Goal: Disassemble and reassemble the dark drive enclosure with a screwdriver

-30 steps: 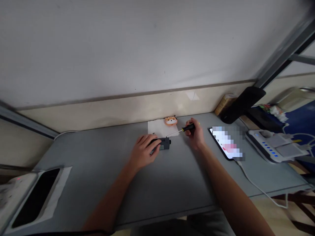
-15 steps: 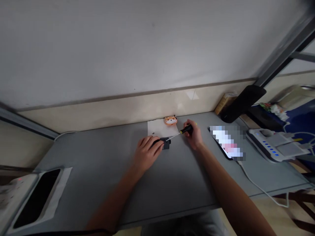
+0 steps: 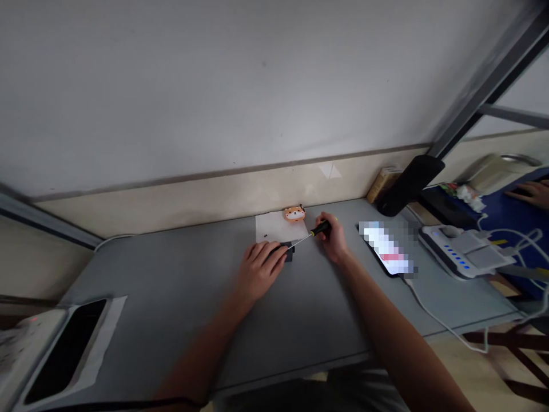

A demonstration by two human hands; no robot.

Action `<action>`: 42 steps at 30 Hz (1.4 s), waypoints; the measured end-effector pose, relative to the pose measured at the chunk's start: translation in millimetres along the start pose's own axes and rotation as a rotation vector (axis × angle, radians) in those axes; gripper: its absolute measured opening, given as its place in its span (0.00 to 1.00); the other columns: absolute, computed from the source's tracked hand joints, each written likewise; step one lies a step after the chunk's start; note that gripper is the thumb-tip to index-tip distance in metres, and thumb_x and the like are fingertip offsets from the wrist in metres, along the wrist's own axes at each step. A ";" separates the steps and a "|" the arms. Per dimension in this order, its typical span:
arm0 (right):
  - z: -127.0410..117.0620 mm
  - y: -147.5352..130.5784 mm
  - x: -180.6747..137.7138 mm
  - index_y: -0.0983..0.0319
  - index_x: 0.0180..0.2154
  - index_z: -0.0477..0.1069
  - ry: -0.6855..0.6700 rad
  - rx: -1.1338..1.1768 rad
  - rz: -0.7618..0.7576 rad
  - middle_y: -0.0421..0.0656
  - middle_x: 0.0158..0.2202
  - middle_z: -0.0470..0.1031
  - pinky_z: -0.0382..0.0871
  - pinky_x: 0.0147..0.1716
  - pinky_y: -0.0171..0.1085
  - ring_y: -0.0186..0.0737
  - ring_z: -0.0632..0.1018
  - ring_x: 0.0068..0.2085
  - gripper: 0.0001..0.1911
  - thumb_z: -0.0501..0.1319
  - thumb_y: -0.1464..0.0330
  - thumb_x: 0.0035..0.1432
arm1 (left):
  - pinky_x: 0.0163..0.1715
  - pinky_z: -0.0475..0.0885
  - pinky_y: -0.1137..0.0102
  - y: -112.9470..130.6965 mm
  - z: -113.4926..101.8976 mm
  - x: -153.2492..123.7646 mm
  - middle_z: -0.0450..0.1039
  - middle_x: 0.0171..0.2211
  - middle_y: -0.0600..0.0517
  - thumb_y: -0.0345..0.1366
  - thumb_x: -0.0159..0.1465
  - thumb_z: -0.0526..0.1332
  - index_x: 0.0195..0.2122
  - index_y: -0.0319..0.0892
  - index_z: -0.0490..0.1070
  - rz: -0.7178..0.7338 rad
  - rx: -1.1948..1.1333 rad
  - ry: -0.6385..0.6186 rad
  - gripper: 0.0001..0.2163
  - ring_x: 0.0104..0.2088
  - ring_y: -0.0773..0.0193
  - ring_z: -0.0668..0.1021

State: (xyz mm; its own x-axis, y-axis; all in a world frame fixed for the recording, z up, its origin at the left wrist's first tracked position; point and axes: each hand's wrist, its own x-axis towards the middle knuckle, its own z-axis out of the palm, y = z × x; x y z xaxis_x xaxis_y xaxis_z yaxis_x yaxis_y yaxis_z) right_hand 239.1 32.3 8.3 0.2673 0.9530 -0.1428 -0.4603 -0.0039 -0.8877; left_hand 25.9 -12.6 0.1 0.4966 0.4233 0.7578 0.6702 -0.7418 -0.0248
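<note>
My left hand (image 3: 262, 266) is closed over a small black boxy device (image 3: 289, 254) on the grey desk; its fingers hide most of it. My right hand (image 3: 333, 236) grips a screwdriver (image 3: 319, 228) with a black and yellow handle. The thin metal shaft slants down to the left, and its tip reaches the device close to my left fingertips. Whether the tip sits in a screw is too small to tell. Behind the device lies a white sheet of paper (image 3: 274, 226) with tiny dark bits (image 3: 265, 236) on it. An orange animal-face case (image 3: 294, 214) rests at its back edge.
Right of my hand lies a lit phone (image 3: 384, 249) on a cable, beside a white power strip (image 3: 461, 249). A black cylinder (image 3: 409, 186) and a small box (image 3: 383, 182) stand at the back right. Another person's hand (image 3: 536, 191) is far right. At left lies a dark-screened phone (image 3: 66, 352).
The view has shifted slightly, bringing another person's hand in at the far right. Both my hands keep their grips, and the screwdriver stays at the device.
</note>
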 end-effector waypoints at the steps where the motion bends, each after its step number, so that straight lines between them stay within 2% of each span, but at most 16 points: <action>1: 0.0 0.2 0.0 0.59 0.21 0.63 -0.001 -0.003 0.001 0.34 0.19 0.65 0.46 0.14 0.35 0.25 0.54 0.15 0.17 0.66 0.55 0.46 | 0.45 0.69 0.65 0.2 0.1 0.0 0.81 0.39 0.49 0.32 0.73 0.58 0.47 0.42 0.76 -0.003 0.001 -0.004 0.07 0.41 0.60 0.80; 9: -1.4 1.8 1.0 0.58 0.21 0.63 0.010 -0.018 0.018 0.35 0.18 0.64 0.46 0.15 0.35 0.27 0.54 0.15 0.16 0.64 0.56 0.46 | 0.44 0.68 0.64 -2.9 3.0 -3.9 0.80 0.40 0.49 0.30 0.70 0.61 0.45 0.44 0.76 0.008 0.019 -0.011 0.06 0.42 0.60 0.79; 12: -3.0 1.2 2.5 0.58 0.22 0.62 0.008 -0.013 0.006 0.35 0.20 0.65 0.46 0.15 0.35 0.27 0.54 0.15 0.17 0.64 0.55 0.46 | 0.44 0.69 0.64 -3.8 2.1 -3.9 0.80 0.40 0.49 0.29 0.70 0.60 0.45 0.45 0.76 0.044 0.066 -0.053 0.08 0.42 0.59 0.79; 15: -4.3 1.7 3.8 0.57 0.22 0.62 0.036 -0.034 -0.030 0.35 0.20 0.65 0.47 0.15 0.36 0.28 0.56 0.16 0.19 0.63 0.51 0.48 | 0.45 0.70 0.64 -3.1 0.8 -2.7 0.79 0.41 0.48 0.26 0.70 0.58 0.46 0.45 0.76 0.077 0.095 -0.087 0.10 0.43 0.59 0.79; 18: -2.1 6.8 2.3 0.57 0.24 0.65 0.045 -0.205 -0.075 0.35 0.17 0.61 0.50 0.17 0.36 0.31 0.59 0.17 0.22 0.61 0.46 0.50 | 0.45 0.72 0.63 -1.0 0.7 -1.9 0.79 0.42 0.46 0.27 0.71 0.57 0.47 0.42 0.76 0.084 0.079 -0.087 0.09 0.43 0.58 0.79; 22: 6.2 20.1 -4.5 0.58 0.27 0.70 -0.089 -0.479 -0.232 0.36 0.19 0.66 0.61 0.25 0.36 0.35 0.68 0.23 0.24 0.61 0.43 0.53 | 0.47 0.73 0.61 2.4 1.3 -2.6 0.80 0.44 0.45 0.27 0.71 0.56 0.51 0.40 0.74 0.104 0.028 -0.082 0.11 0.45 0.56 0.79; 26: 11.2 31.6 -9.3 0.58 0.32 0.72 -0.196 -0.549 -0.342 0.39 0.25 0.72 0.67 0.31 0.37 0.38 0.72 0.28 0.24 0.60 0.44 0.56 | 0.47 0.74 0.61 3.4 0.1 -3.9 0.80 0.46 0.45 0.26 0.71 0.55 0.54 0.40 0.73 0.103 -0.004 -0.112 0.13 0.47 0.56 0.79; 32: 10.3 32.1 -10.2 0.58 0.33 0.72 -0.270 -0.541 -0.321 0.40 0.26 0.73 0.68 0.34 0.38 0.38 0.73 0.30 0.24 0.60 0.43 0.56 | 0.46 0.75 0.62 -1.3 -0.8 -3.0 0.80 0.46 0.45 0.25 0.70 0.54 0.52 0.40 0.74 0.098 -0.092 -0.108 0.14 0.47 0.57 0.79; 38: 14.3 19.7 -16.7 0.58 0.31 0.73 -0.235 -0.537 -0.297 0.40 0.26 0.74 0.68 0.35 0.38 0.39 0.74 0.31 0.23 0.61 0.44 0.56 | 0.47 0.75 0.59 -12.8 -3.1 -3.0 0.78 0.45 0.44 0.24 0.65 0.56 0.49 0.42 0.74 0.015 -0.197 -0.077 0.15 0.46 0.56 0.78; 42: 15.8 17.6 -18.2 0.58 0.31 0.74 -0.257 -0.512 -0.249 0.40 0.26 0.75 0.67 0.33 0.37 0.39 0.73 0.30 0.24 0.64 0.44 0.52 | 0.44 0.78 0.62 -21.7 -5.5 -5.7 0.77 0.43 0.45 0.25 0.65 0.55 0.48 0.42 0.73 -0.035 -0.273 -0.085 0.14 0.43 0.58 0.80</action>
State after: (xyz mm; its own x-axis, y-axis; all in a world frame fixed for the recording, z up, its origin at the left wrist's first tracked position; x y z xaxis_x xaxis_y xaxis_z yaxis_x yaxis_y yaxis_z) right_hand 212.8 19.6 2.2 0.0725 0.9862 0.1486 0.0711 0.1435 -0.9871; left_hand 5.5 -1.7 -0.2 0.5278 0.4849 0.6973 0.5206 -0.8334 0.1855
